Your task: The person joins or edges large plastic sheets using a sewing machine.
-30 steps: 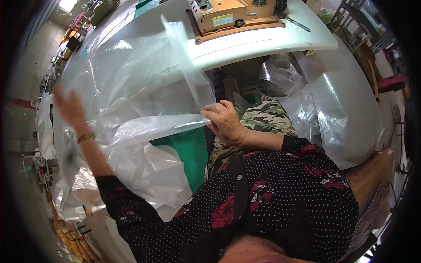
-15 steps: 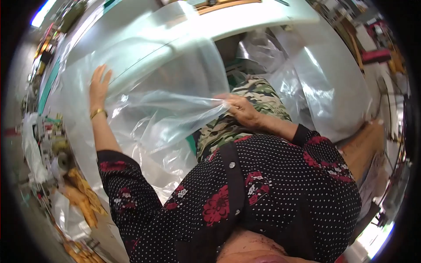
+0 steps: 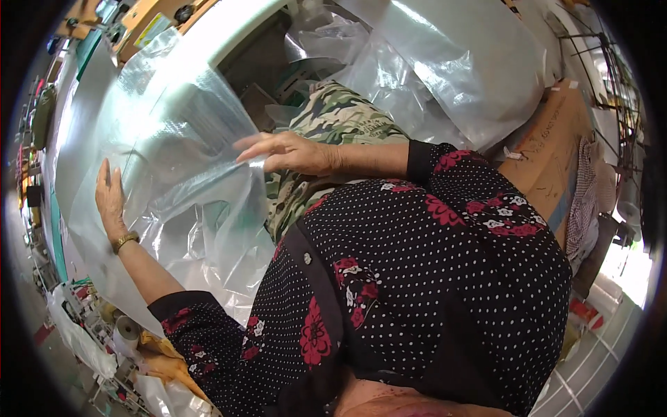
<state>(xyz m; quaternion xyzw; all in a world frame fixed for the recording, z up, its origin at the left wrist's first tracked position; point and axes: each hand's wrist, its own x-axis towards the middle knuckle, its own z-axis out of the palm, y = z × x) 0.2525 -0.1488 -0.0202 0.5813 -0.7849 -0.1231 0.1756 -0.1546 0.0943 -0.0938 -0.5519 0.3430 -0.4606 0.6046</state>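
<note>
A large clear plastic sheet (image 3: 184, 118) lies over the pale table edge on the left and hangs in folds towards my lap. My left hand (image 3: 110, 198), with a gold-coloured watch (image 3: 126, 240) at the wrist, rests against the sheet, its fingers up and slightly apart. At the sheet's right edge is my right hand (image 3: 295, 153). Its fingers stretch out to the left and are a little blurred; they touch or nearly touch a fold there, and no firm grip shows. Under this hand are my camouflage-patterned trousers (image 3: 340, 111).
More clear plastic sheeting (image 3: 451, 62) drapes down at the upper right. Beside it stands a brown cardboard box (image 3: 549, 139) with a checked cloth (image 3: 583, 198) next to it. A yellow cloth (image 3: 170, 368) and a roll (image 3: 126, 330) lie at lower left. Wooden pieces (image 3: 142, 17) sit on the far table.
My view has turned, so the scene has shifted left. The right hand's fingers, closed at the sheet's edge before, are now stretched out. The left hand still lies against the sheet.
</note>
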